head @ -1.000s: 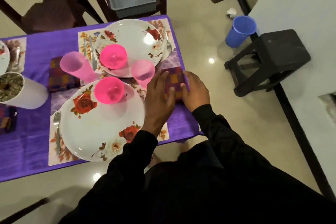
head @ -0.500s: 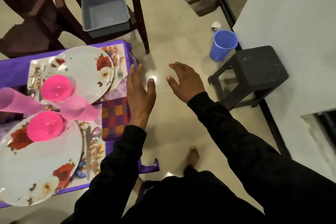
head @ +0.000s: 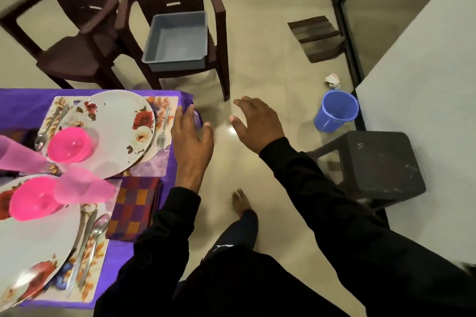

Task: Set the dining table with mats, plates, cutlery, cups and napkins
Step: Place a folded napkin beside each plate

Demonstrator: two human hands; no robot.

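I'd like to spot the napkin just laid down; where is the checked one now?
The checked napkin lies on the table's right edge, between the two floral plate settings, just under the person's left sleeve.

Both arms reach forward in black sleeves, hands empty. The left hand (head: pixel 192 140) sits at about ten o'clock from the picture's centre, back up, fingers straight and together, thumb out toward three o'clock. The right hand (head: pixel 257 125) hangs near twelve o'clock, fingers spread and relaxed, thumb toward nine o'clock. One bare foot (head: pixel 240 202) steps forward below.
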